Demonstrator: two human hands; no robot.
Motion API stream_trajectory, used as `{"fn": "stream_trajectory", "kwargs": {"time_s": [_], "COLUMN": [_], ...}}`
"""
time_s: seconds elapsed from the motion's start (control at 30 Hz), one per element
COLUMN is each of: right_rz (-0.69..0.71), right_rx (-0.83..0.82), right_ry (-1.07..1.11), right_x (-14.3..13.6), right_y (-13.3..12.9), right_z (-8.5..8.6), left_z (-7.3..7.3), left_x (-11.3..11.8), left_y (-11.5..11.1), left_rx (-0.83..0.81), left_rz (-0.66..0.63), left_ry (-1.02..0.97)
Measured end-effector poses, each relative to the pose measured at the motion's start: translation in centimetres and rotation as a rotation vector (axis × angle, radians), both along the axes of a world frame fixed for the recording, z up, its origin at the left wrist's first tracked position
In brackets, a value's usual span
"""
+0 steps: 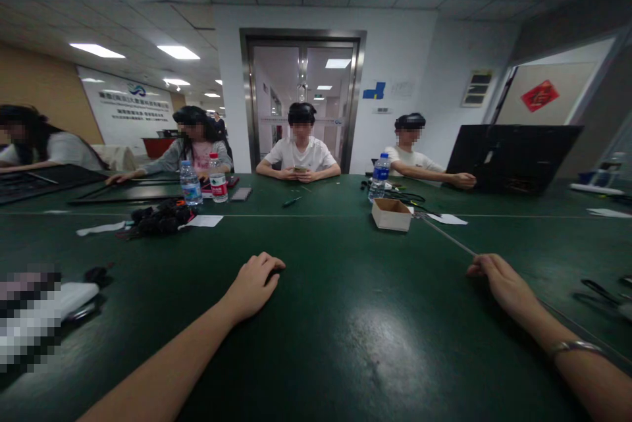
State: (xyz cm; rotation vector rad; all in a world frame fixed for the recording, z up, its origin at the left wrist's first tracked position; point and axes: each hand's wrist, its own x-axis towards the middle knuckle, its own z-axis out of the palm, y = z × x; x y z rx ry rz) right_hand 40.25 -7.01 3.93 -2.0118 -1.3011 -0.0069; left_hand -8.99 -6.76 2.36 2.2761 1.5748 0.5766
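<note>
My left hand (253, 284) rests on the green table (320, 316), left of the middle, its fingers slightly bent and apart, with nothing in it. On the right, my right hand (501, 280) is at the table with its fingertips pressed together at a thin, pale line or strip (454, 241); whether it grips this cannot be made out. A bracelet (577, 346) circles the right wrist. Beyond the hands and between them stands a small open cardboard box (392, 216). A green screwdriver (291, 201) lies farther back.
Bottles (190, 185) and a black cable bundle (160, 218) stand or lie at the back left. Another bottle (380, 178) is behind the box. A large black panel (513, 157) rises at the right, held by a person. Several people sit across the table.
</note>
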Motion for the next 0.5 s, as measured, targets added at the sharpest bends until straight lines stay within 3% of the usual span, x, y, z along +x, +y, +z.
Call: {"fn": "stream_trajectory", "kwargs": {"time_s": [0.1,0.17,0.5], "right_rz": [0.014,-0.015,0.095], "right_rx": [-0.017,-0.015,-0.196], "right_ry": [0.175,0.179,-0.082], "right_x": [-0.1,0.0,1.5], "right_y": [-0.5,-0.6,0.3], "right_z": [0.6,0.7,-0.7], "left_z": [0.0,0.0,0.3], "left_x": [0.0,0.0,0.2], "left_y": [0.0,0.0,-0.3], "left_rx": [0.006,-0.009,-0.034], "left_rz": [0.003,0.007,0.023], "left_ry": [-0.003,-0.013,-0.028]}}
